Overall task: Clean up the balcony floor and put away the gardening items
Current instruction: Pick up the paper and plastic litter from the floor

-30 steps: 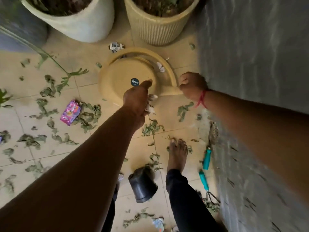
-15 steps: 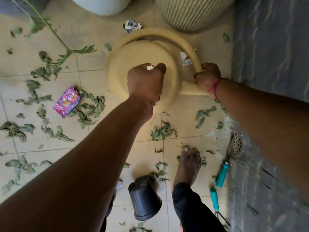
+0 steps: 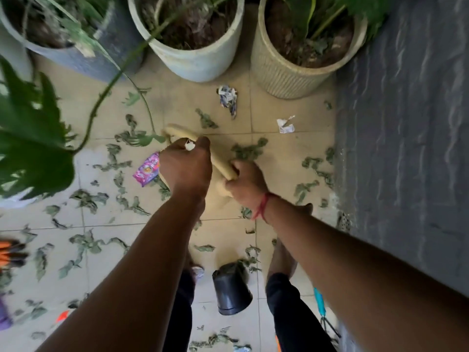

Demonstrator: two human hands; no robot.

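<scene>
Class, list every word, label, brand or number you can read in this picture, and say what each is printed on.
Nothing reads clearly.
Pink wrapper: bright lettering, too blurred to read.
Crumpled paper: print too small to read.
Beige watering can, gripped by left hand and right hand: no label shows.

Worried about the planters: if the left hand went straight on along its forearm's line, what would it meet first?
The left hand, gripping the beige container, would likely reach the pale planter first, passing above crumpled paper; height is unclear.
</scene>
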